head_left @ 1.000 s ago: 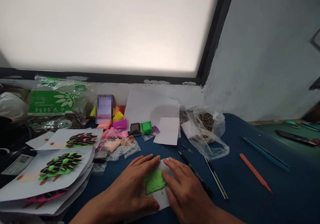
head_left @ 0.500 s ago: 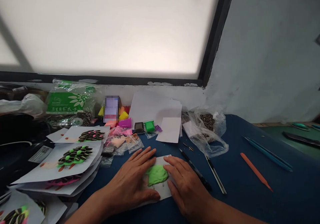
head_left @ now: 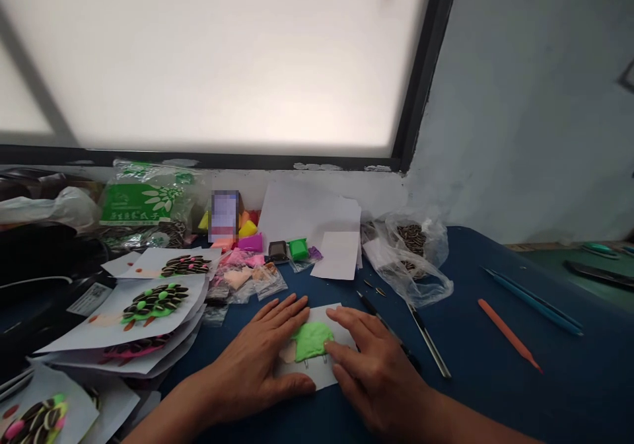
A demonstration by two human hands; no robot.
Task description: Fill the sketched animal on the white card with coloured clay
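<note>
A flat patch of bright green modelling clay lies on a small white paper, with drawn leg lines below it and a pale peach patch at its left. My left hand rests flat across the paper's left side, fingers stretched and thumb along the lower edge. My right hand is over the paper's right side, fingers apart and a fingertip touching the clay's right edge. A black pen lies just beyond my right hand, partly hidden by it.
Paper sheets with seed-and-clay hedgehogs are stacked at left. Clay packets and a phone stand behind. A plastic bag of sunflower seeds, a silver-and-black pen, an orange tool and blue tweezers lie at right.
My right hand's index fingertip has shifted down along the clay's right edge, and the fingers are more bent. My left hand stays on the paper. The view has shifted slightly.
</note>
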